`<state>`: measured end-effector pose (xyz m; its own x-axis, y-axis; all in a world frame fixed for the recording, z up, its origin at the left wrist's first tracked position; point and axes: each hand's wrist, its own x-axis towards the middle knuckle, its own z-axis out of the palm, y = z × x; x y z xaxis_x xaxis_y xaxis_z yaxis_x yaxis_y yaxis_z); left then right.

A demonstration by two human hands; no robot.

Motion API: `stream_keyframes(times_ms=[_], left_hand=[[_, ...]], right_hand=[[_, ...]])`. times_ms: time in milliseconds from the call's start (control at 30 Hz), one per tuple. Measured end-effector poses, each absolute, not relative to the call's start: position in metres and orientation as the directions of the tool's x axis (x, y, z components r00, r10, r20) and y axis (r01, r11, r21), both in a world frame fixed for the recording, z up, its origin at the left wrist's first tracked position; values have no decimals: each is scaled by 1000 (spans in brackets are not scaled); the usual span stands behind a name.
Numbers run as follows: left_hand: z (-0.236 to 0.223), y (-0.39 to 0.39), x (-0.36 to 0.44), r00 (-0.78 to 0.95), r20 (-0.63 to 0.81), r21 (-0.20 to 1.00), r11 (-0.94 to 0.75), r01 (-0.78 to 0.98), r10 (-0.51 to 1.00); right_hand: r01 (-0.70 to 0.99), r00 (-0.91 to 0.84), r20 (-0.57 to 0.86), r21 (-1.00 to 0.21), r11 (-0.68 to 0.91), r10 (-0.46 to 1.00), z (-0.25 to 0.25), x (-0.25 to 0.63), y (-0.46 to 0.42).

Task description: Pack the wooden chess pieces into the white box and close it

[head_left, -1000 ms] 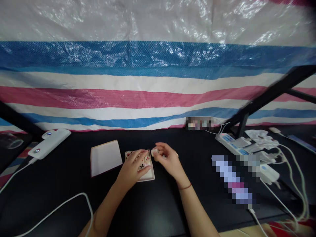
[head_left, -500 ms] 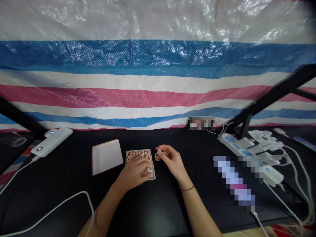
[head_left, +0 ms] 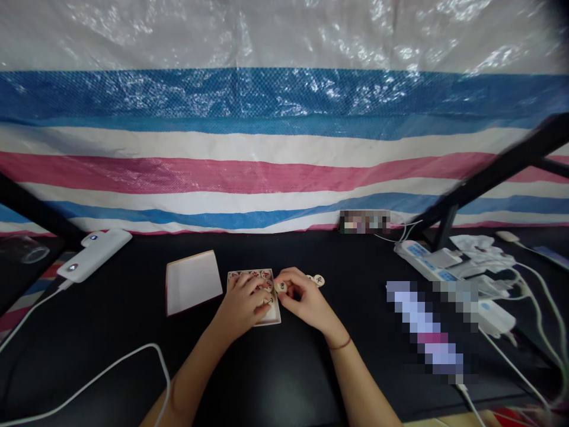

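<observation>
My left hand (head_left: pixel 242 299) reaches over a shallow white box (head_left: pixel 274 317) of round Chinese chess pieces, several with red characters. Its fingers cover part of the rows, and one chess piece (head_left: pixel 269 301) is between its thumb and index finger, low in the box. Just at the box's right side, my right hand (head_left: pixel 306 299) pinches another chess piece (head_left: pixel 281 287) with a dark character. Behind the right hand's knuckles, a loose chess piece (head_left: pixel 319 280) lies on the black table, with a second partly hidden beside it.
The box lid (head_left: pixel 193 283) lies inside-up left of the box. A white power bank (head_left: pixel 95 255) with a cable is at the far left. At right are a blurred-out phone-like object (head_left: pixel 424 326), a power strip (head_left: pixel 427 261) and tangled cables. A striped plastic sheet (head_left: pixel 249 178) hangs behind.
My right hand has shifted slightly left and down with a piece, to the box's edge, uncovering loose pieces behind it. My left hand has lowered its piece into the box.
</observation>
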<state>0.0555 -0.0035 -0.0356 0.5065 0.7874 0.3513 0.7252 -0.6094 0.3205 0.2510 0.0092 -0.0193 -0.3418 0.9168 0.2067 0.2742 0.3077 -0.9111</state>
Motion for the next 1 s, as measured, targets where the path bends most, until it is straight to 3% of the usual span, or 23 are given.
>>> stream_keyframes(times_ms=[333, 533, 667, 800, 1000], left_hand=[[-25, 1, 27, 422, 385, 438, -565, 699, 820], [-35, -4, 27, 502, 207, 360, -543, 759, 840], [-37, -6, 28, 503, 118, 342, -511, 789, 856], [-40, -3, 30, 484, 123, 343, -495, 799, 866], [-43, 5, 30, 495, 151, 345, -515, 784, 855]], right_hand=[[530, -519, 279, -637, 560, 808, -20, 239, 0], [575, -508, 261, -606, 549, 821, -18, 242, 2], [628, -393, 317, -594, 504, 863, -12, 256, 9], [743, -387, 307, -454, 491, 869, -17, 265, 14], [778, -449, 204, -389, 493, 870, -24, 263, 16]])
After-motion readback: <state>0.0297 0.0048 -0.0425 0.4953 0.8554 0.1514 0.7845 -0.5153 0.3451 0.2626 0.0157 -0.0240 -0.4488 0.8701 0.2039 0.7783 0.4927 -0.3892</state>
